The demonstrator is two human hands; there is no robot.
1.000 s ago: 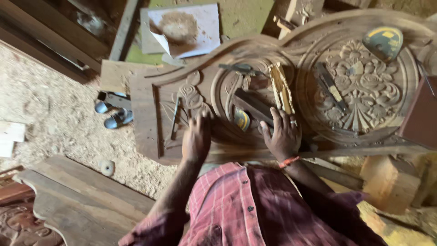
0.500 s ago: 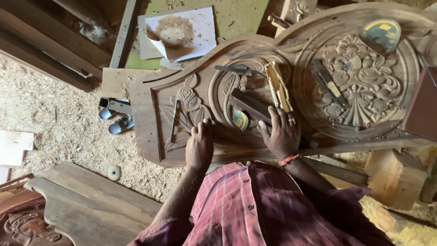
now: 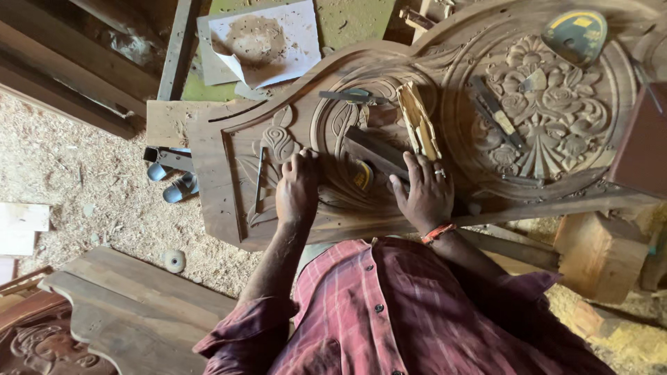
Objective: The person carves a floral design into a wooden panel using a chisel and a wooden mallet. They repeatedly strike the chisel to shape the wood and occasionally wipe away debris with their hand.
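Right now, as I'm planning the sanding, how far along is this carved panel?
Done: the round flower medallion looks fully carved. In hand: the left hand and right hand rest on the oval section beside it, where chisels lie. Left: that oval and the leaf motif look only shallowly cut.

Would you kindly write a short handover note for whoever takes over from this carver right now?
Left hand: curled, resting on the carved panel beside a scroll motif; whatever it grips is hidden.
Right hand: open, fingers spread over a dark wooden bar.
Chisels lie on the floral medallion.
Done: the medallion looks fully carved.
Left: the relief by the left hand looks shallower.
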